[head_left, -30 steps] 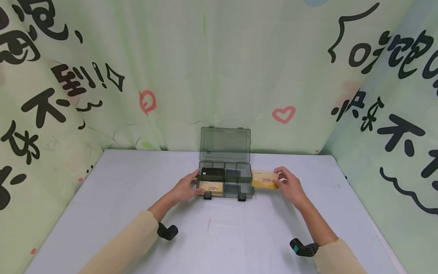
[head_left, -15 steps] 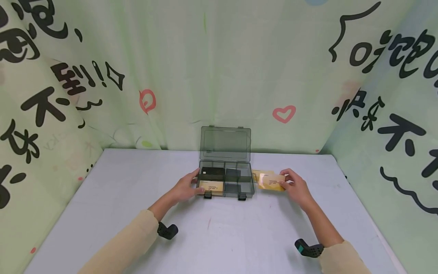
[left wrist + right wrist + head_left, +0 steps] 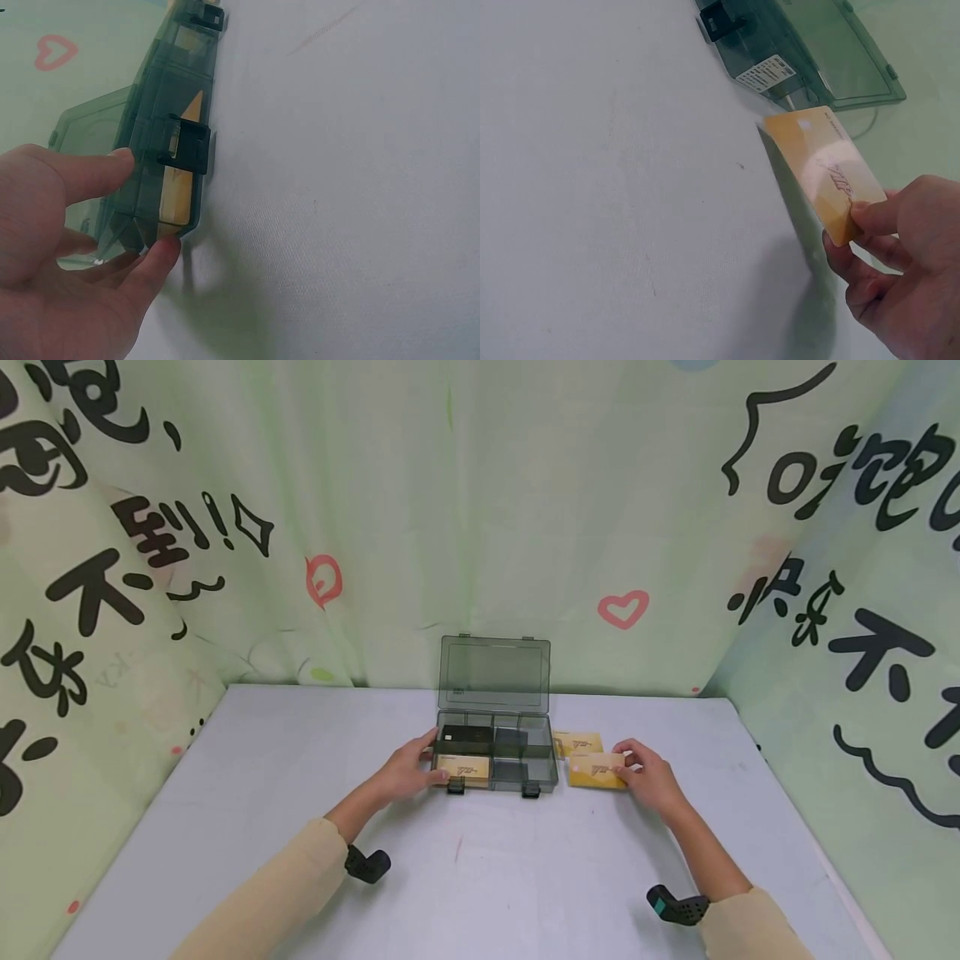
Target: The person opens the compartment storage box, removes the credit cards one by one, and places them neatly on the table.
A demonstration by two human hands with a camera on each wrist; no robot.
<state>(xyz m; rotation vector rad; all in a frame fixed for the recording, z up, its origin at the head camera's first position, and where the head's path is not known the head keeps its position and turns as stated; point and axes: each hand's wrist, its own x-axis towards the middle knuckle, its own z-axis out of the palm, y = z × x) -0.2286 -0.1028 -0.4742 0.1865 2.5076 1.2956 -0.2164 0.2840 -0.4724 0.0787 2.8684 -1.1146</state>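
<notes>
At the left end of the see-through grey box, the left hand holds on, with its thumb and fingers around the corner. It has stayed there for the last second, and the box has stayed put too. Inside the box, at the front left, sits a yellow pile that looks like more cards. Behind it, in the back left part of the box, is a flat black thing. The lid stands up at the back of the box. The right side of the box is too dim to make out well.

Just to the right of the box, the back card lies on the white table. In front of it, also right of the box, is the front card. The right hand pinches its right end between thumb and fingers. The card is tipped, and whether its low edge touches the table is hard to tell.

Half a second ago, the front card covered more of the back card. Now it has come nearer to the person, so more of the back card shows. It seems the two cards are being kept apart, both outside the box.
</notes>
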